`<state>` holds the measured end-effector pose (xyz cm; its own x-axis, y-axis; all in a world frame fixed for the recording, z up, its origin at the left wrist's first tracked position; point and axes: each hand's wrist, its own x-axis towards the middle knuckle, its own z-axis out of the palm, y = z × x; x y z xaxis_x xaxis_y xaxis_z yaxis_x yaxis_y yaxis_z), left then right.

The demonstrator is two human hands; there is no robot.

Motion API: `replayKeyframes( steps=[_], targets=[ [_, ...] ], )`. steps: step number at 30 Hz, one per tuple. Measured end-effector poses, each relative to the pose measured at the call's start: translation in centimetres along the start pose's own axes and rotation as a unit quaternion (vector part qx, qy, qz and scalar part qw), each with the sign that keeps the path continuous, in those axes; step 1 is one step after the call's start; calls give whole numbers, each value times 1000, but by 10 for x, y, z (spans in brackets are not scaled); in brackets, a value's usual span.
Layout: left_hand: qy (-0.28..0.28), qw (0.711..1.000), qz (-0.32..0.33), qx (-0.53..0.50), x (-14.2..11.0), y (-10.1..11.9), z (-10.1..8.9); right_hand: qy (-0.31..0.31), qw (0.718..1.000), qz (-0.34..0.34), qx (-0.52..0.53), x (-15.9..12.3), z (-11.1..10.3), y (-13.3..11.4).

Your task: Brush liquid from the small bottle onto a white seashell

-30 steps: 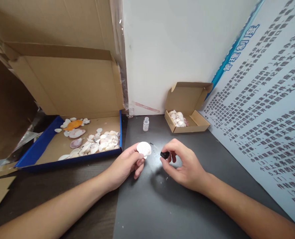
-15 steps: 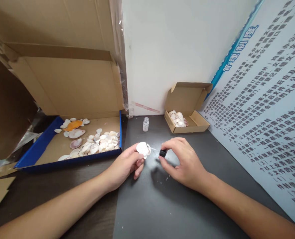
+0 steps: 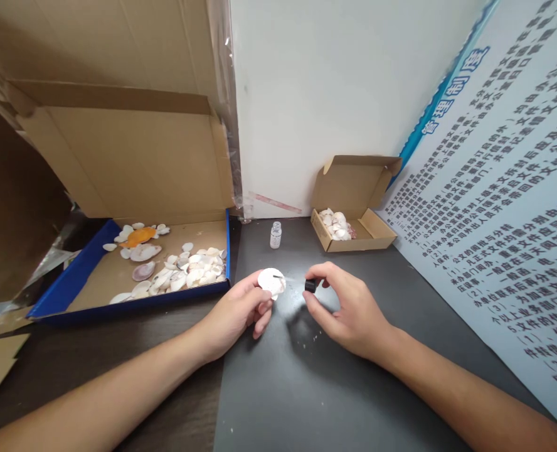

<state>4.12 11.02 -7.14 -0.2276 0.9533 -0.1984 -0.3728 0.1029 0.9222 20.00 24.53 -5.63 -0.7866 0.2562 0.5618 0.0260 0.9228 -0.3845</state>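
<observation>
My left hand (image 3: 250, 301) pinches a white seashell (image 3: 270, 280) between thumb and fingers. In the fingertips of my right hand (image 3: 342, 301) is a black brush cap (image 3: 310, 286), its thin clear stem pointing left. The dark tip of the stem lies over the shell's face; whether it touches is too small to tell. Beyond both hands, a small clear bottle (image 3: 275, 236) with a printed label stands upright with its neck uncapped.
On the left, an open blue-edged cardboard box (image 3: 229, 248) holds many shells and an orange piece (image 3: 140, 236). A smaller open carton (image 3: 370, 242) with shells stands at the back right. White flecks lie on the dark tabletop (image 3: 278, 402). A printed board (image 3: 509, 207) rises at right.
My right hand has shifted slightly to the right with the brush cap, and the stem's dark tip now lies differently across the shell. My left hand stays nearly still.
</observation>
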Motion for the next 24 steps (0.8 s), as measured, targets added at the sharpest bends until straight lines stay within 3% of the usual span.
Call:
replayKeyframes(
  steps=[13,16,19,24],
  targets=[
    [-3,1000,2,5,0,0,-1,6,998,52,35,1,-1,4],
    [1,1000,2,8,0,0,-1,-24,997,55,53,1,-1,3],
    [4,1000,2,5,-1,0,0,-64,992,101,35,1,-1,3],
    [2,1000,-5,2,1,2,0,-77,990,116,36,3,-1,4]
  ],
)
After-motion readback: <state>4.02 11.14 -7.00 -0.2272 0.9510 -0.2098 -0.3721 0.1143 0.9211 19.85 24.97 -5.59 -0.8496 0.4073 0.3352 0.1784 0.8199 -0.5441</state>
